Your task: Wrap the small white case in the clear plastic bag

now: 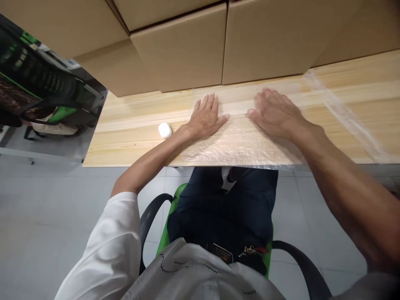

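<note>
A clear plastic sheet (237, 141), wrinkled along its near side, lies spread on the wooden table (131, 121). Flat on its left part rests my left hand (206, 116), fingers stretched out and thumb apart. My right hand (276, 110) is on the right part of the sheet, palm down, slightly blurred, with the fingers extended. Neither hand grips anything. Beside my left wrist sits a small white rounded case (165, 130). The near border of the sheet reaches the table's front edge.
Large cardboard boxes (184, 54) stand along the back of the table. A strip of folded clear plastic (346, 114) lies at the right. On the left, beyond the table's end, is a black and green office chair (46, 96). I sit on a green chair (164, 233) with black armrests.
</note>
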Demonstrator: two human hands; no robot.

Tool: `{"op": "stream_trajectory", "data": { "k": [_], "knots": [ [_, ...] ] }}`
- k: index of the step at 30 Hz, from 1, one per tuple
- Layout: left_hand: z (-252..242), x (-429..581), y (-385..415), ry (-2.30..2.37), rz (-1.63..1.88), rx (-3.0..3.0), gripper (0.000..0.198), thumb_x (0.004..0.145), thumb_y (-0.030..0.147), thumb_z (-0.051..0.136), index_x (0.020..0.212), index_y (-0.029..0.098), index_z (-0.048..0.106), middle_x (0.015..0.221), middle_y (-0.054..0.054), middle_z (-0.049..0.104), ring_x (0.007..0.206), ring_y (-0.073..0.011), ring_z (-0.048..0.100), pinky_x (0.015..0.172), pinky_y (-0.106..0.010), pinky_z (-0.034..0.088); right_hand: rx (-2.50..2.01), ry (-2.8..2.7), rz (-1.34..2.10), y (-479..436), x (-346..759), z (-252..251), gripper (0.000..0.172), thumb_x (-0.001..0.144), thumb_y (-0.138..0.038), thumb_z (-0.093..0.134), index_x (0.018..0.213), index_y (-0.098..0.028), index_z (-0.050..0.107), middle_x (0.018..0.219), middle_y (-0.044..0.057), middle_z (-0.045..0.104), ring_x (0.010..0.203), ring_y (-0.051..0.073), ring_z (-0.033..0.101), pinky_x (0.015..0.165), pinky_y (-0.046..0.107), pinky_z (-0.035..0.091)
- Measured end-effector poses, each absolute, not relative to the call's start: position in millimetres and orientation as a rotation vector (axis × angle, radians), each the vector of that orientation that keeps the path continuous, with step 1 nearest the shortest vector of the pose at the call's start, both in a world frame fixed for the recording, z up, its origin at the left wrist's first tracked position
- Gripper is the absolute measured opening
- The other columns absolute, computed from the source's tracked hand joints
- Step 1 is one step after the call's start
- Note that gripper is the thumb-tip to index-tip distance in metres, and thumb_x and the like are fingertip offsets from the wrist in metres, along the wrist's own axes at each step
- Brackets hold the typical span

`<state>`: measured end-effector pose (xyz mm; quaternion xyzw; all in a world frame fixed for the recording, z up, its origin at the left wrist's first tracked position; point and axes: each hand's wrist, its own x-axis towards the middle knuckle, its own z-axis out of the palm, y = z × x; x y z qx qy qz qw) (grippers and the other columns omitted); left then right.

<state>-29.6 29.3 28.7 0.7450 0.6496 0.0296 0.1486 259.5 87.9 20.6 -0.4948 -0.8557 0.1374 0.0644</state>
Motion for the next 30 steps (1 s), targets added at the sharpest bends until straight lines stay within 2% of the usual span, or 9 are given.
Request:
{"op": "stream_trajectory", "data": {
  "k": [4,7,9,12,15,18,21,24,30],
  "knots": [
    [19,-30,56,1.959,0.074,2.072,0.102,0.123,0.081,0.035,0.201,0.016,0.028,0.212,-0.02,0.019,0.2,-0.0418,0.008,0.162,-0.062,0.008,-1.316,-2.698,0.509,105,229,19,0.087,0.126,-0.062,0.04,0.198,-0.013,0.036,0.209,0.02,0.027,0.196,0.044,0.022,0.161,0.064,0.018],
    [9,-41,59,2.018,0.117,2.061,0.105,0.122,0.085,0.034,0.201,0.017,0.03,0.211,-0.021,0.02,0.2,-0.0421,0.008,0.162,-0.063,0.008,-1.412,-2.69,0.559,118,235,18,0.088,0.125,-0.06,0.042,0.2,-0.015,0.032,0.211,0.018,0.024,0.197,0.044,0.019,0.161,0.064,0.018],
    [5,-49,57,2.032,0.147,2.071,0.107,0.121,0.089,0.031,0.2,0.017,0.031,0.211,-0.021,0.021,0.2,-0.0423,0.008,0.162,-0.064,0.007,-1.506,-2.655,0.561,125,250,19,0.088,0.127,-0.059,0.041,0.2,-0.012,0.03,0.211,0.022,0.021,0.197,0.044,0.018,0.161,0.063,0.017],
    [4,-57,55,2.06,0.124,2.067,0.111,0.12,0.092,0.028,0.2,0.015,0.032,0.211,-0.023,0.021,0.2,-0.043,0.009,0.162,-0.064,0.008,-1.614,-2.621,0.532,133,275,23,0.093,0.129,-0.06,0.037,0.199,0.0,0.027,0.209,0.031,0.018,0.197,0.044,0.017,0.16,0.059,0.016],
    [7,-63,57,2.094,0.096,2.036,0.116,0.118,0.094,0.03,0.199,0.011,0.033,0.21,-0.026,0.02,0.199,-0.0445,0.011,0.162,-0.064,0.009,-1.677,-2.572,0.5,135,290,25,0.095,0.13,-0.06,0.036,0.197,0.007,0.026,0.207,0.035,0.018,0.197,0.044,0.018,0.16,0.055,0.015],
    [6,-69,60,2.064,0.178,2.044,0.12,0.115,0.1,0.029,0.199,0.013,0.035,0.209,-0.024,0.025,0.199,-0.0446,0.013,0.162,-0.067,0.009,-1.691,-2.527,0.508,133,293,27,0.094,0.131,-0.058,0.036,0.197,0.008,0.026,0.207,0.035,0.017,0.197,0.045,0.017,0.159,0.057,0.015],
    [3,-74,61,2.006,0.247,2.066,0.123,0.112,0.105,0.027,0.199,0.019,0.036,0.209,-0.02,0.029,0.2,-0.0419,0.01,0.163,-0.065,0.007,-1.717,-2.512,0.536,130,291,31,0.095,0.132,-0.058,0.038,0.198,0.008,0.024,0.208,0.034,0.016,0.197,0.045,0.015,0.159,0.059,0.015],
    [2,-75,61,1.996,0.24,2.048,0.122,0.11,0.106,0.03,0.2,0.023,0.037,0.21,-0.016,0.029,0.201,-0.0403,0.006,0.163,-0.063,0.005,-1.73,-2.502,0.51,130,292,32,0.093,0.132,-0.055,0.041,0.197,0.009,0.024,0.207,0.035,0.016,0.197,0.045,0.015,0.158,0.061,0.016],
    [0,-72,66,1.991,0.262,2.013,0.121,0.109,0.106,0.03,0.201,0.027,0.034,0.211,-0.01,0.027,0.201,-0.0403,0.004,0.162,-0.069,0.002,-1.74,-2.519,0.43,136,295,30,0.087,0.134,-0.049,0.041,0.196,0.01,0.026,0.206,0.037,0.019,0.196,0.045,0.02,0.157,0.061,0.02]
  ]
}}
